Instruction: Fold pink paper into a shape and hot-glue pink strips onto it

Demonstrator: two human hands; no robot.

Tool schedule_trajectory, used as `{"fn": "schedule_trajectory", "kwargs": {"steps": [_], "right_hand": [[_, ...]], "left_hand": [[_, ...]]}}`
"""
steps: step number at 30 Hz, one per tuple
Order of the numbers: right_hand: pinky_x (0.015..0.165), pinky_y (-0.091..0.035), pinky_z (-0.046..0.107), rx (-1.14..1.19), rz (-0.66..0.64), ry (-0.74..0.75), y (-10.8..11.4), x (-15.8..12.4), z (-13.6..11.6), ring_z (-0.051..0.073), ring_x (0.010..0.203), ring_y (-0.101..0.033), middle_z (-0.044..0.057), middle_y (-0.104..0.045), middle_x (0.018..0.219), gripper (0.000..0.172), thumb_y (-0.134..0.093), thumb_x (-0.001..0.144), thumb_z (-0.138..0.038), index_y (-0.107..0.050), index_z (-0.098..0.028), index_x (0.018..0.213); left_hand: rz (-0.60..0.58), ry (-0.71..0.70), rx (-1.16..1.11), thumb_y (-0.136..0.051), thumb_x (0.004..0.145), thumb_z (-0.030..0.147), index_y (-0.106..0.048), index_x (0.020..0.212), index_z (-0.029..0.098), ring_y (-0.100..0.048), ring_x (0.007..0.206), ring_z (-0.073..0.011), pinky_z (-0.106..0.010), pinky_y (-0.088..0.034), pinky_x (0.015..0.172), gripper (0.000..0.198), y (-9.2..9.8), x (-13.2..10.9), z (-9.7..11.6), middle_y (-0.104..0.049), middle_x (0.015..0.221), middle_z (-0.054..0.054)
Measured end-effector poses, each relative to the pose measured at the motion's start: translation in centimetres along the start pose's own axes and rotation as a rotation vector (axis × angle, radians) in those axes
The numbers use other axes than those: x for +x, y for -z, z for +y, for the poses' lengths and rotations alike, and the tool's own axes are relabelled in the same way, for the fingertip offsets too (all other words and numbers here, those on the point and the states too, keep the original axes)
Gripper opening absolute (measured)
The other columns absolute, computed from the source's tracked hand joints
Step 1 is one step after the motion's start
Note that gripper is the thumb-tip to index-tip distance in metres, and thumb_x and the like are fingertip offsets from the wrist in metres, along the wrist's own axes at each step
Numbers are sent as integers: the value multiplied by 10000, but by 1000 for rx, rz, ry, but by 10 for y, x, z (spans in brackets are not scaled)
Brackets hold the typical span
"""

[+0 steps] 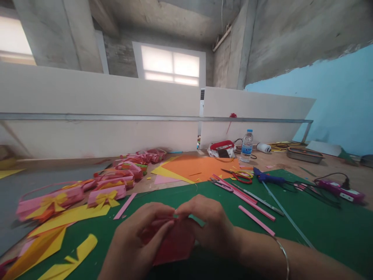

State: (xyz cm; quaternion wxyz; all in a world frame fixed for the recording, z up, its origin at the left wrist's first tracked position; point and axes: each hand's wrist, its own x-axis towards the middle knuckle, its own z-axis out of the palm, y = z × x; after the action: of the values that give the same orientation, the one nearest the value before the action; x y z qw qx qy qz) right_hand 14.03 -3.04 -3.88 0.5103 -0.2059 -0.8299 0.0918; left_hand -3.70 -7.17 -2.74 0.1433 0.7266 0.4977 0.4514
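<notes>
A folded piece of pink paper (176, 243) is held up over the green cutting mat (218, 198), near the bottom centre. My left hand (140, 237) pinches its top edge between thumb and fingers. From the other side my right hand (206, 221), with a bangle on the wrist, grips the same edge, fingertips almost meeting the left ones. The lower part of the paper hangs below both hands. Pink paper strips (256, 219) lie right of my right hand, beside a long metal tool (259, 199). A cut yellow paper piece (72, 260) rests left of my left hand.
Small pink paper bags with yellow bows (106, 194) are piled at the left. Orange sheets (201, 169) lie behind the mat. Scissors (240, 177), a blue glue gun (268, 177), its cord, a purple power strip (340, 189) and a water bottle (247, 147) stand or lie rightward.
</notes>
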Motion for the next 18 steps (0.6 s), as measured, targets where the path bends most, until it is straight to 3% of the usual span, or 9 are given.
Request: {"fn": "schedule_trajectory", "kwargs": {"steps": [4,10,15,18], "right_hand": [[624,-434,217,10,-99,-107,-1,0,-2,129,654,-593,17,-669,713,29,-609,763,-192,-620,-176,785],[617,-424,215,54,-153,-112,0,2,0,125,642,-593,12,-664,659,102,-599,751,-137,-638,-180,668],[605,-427,208,141,-222,-213,4,4,0,117,627,-579,10,-659,670,92,-600,740,-130,-661,-172,685],[587,-412,201,256,-231,-338,6,6,2,107,624,-543,5,-635,687,102,-579,720,-98,-662,-155,728]], "left_hand": [[14,110,-172,-649,702,296,-665,936,283,-696,691,-159,-215,-564,620,234,-2,0,4,-738,786,24],[74,189,-314,-629,688,270,-716,911,286,-687,667,-156,-192,-542,559,240,-5,-4,9,-741,719,26],[-8,141,-127,-567,765,401,-580,1188,296,-659,583,-139,-195,-534,509,437,7,1,7,-705,630,52],[92,17,201,-388,861,463,-469,1285,310,-701,759,-155,-199,-550,549,458,13,10,4,-750,816,35]]}}
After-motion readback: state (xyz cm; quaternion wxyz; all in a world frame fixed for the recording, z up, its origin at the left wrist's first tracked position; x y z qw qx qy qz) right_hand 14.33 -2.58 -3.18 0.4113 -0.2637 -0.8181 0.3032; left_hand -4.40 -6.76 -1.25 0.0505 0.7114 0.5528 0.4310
